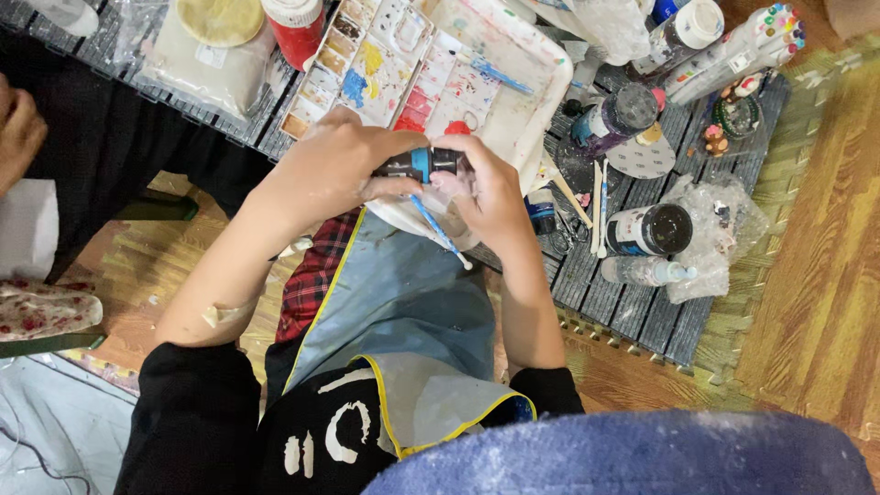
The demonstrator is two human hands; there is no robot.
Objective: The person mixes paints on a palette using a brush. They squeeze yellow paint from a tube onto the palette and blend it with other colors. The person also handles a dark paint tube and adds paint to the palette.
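Observation:
My left hand and my right hand grip the two ends of a small dark paint tube with a blue band, held level over my lap. A thin blue-handled brush slants down beneath the tube, against my right hand. Just beyond my hands lies a white paint palette with many smeared wells, and a second brush rests on its lid. I wear a blue apron with yellow trim over red plaid.
A slatted grey table carries dark paint jars, a red jar, a row of markers, crumpled plastic wrap and small figurines. Another person's hand shows at the far left edge. Wooden floor lies to the right.

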